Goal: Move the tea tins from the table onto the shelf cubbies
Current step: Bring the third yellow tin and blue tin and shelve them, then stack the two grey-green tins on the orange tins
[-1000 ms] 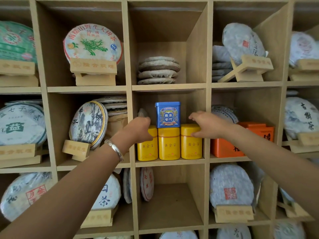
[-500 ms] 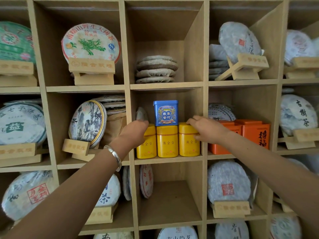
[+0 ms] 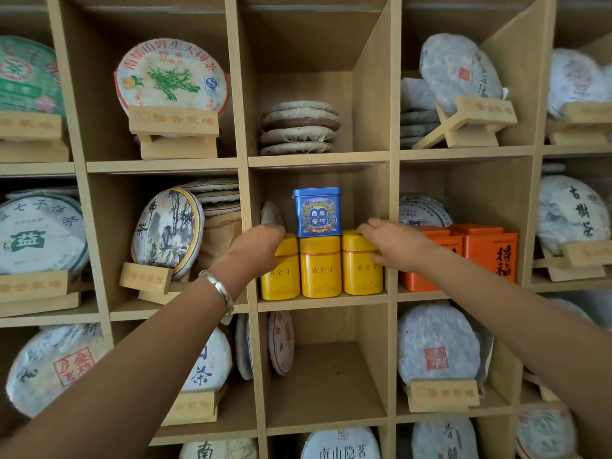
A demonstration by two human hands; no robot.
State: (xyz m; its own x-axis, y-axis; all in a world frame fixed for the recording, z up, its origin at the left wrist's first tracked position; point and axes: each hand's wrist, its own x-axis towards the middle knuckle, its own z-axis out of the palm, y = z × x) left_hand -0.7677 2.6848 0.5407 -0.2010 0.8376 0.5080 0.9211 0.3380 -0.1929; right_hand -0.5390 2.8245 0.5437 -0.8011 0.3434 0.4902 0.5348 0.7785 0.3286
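Observation:
Three yellow tea tins stand side by side in the middle cubby (image 3: 323, 301): left (image 3: 281, 276), middle (image 3: 320, 267), right (image 3: 361, 270). A blue tin (image 3: 317, 212) sits on top of the middle one. My left hand (image 3: 256, 248) grips the left yellow tin at its lid and upper side. My right hand (image 3: 392, 243) grips the right yellow tin, fingers over its lid, thumb on its front. Two orange tins (image 3: 490, 253) stand in the cubby to the right.
Wrapped round tea cakes on wooden stands fill the surrounding cubbies, such as one with bamboo art (image 3: 167, 231). A stack of flat cakes (image 3: 299, 127) lies in the cubby above. The cubby below (image 3: 326, 385) holds two upright cakes at its left side.
Both hands stay on the outer yellow tins; the view has shifted slightly, and the tins sit a little deeper and squarer in the cubby.

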